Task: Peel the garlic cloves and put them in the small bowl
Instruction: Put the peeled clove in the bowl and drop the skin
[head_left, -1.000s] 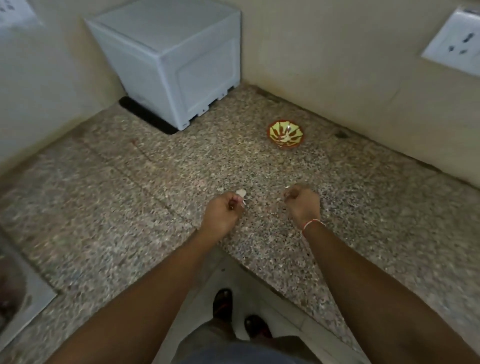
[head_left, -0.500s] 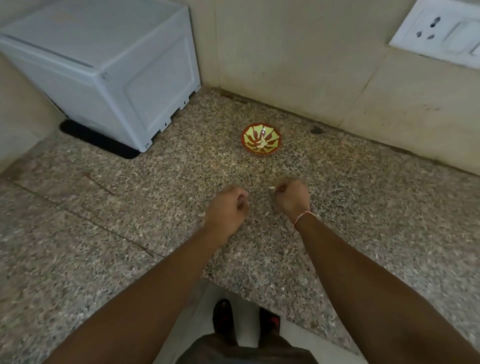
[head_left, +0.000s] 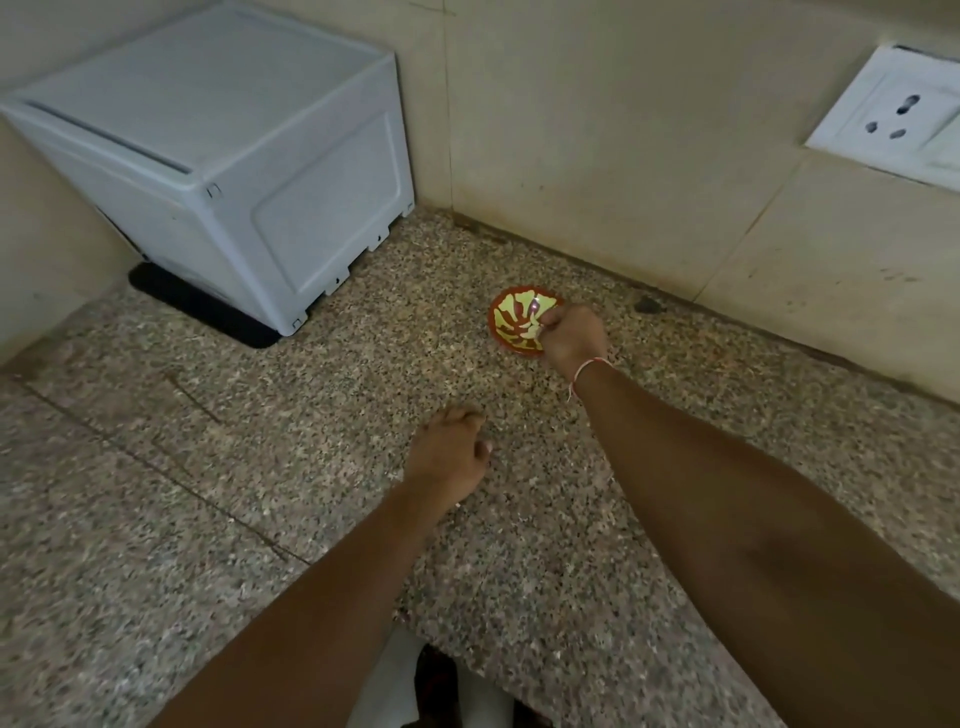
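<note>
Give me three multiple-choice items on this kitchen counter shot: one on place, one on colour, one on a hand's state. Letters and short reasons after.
1. Where is the right hand?
A. over the small bowl's near-right edge
B. on the white box
C. at the wall socket

2. What colours is the small bowl?
A. plain blue
B. red-orange with pale yellow-green pattern
C. black and white

3. How are the left hand's fingers?
A. spread flat on the wall
B. gripping the bowl
C. curled, over the counter

Key: 1 A, the hand covers the bowl's right rim; 2 B, the patterned inside shows; 3 C, it sits short of the bowl with fingers curled under.
</note>
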